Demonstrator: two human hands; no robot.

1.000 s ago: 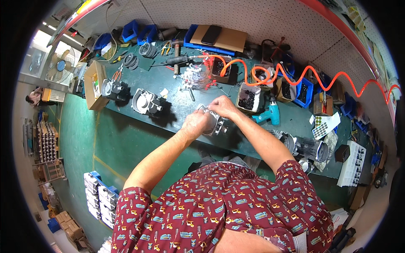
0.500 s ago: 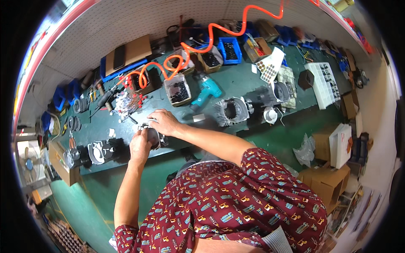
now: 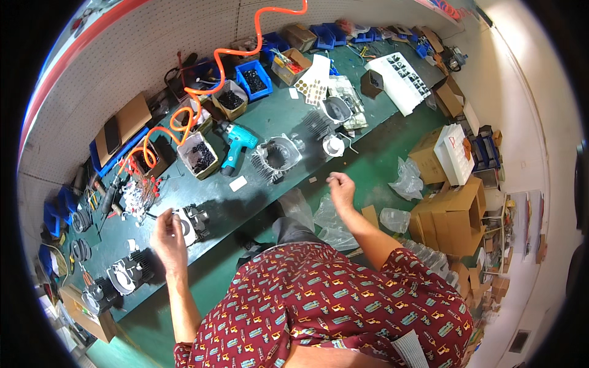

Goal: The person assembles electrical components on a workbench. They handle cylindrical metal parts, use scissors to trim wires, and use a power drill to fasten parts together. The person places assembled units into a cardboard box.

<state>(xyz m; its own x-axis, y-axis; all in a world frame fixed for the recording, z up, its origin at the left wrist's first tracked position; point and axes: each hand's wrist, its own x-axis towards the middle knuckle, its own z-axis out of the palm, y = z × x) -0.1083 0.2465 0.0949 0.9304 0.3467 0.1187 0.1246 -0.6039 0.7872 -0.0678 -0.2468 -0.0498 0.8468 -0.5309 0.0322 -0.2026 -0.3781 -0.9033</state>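
Note:
My left hand (image 3: 169, 240) is at the bench's near edge, just left of a grey metal motor housing (image 3: 191, 224) with a pale flat face. Its thumb and fingers are a little apart and nothing shows between them. Off to the right, my right hand (image 3: 342, 191) hangs in the air beyond the bench edge, fingers loosely bent and holding nothing visible. Above it on the bench stands a small white round part (image 3: 333, 146). A larger finned metal housing (image 3: 274, 157) with a round opening lies left of that, beside a teal cordless drill (image 3: 238, 147).
More finned housings (image 3: 126, 274) stand at the bench's left end. Boxes of black parts (image 3: 198, 156), a blue bin (image 3: 253, 80) and an orange coiled hose (image 3: 222, 67) are farther back. A white foam tray (image 3: 399, 83) lies at the right; cartons (image 3: 451, 211) stand on the floor.
My right hand has left the housing it was touching and swung right, past the bench edge. My left hand has come off the same housing, which stays on the bench. The view has shifted right.

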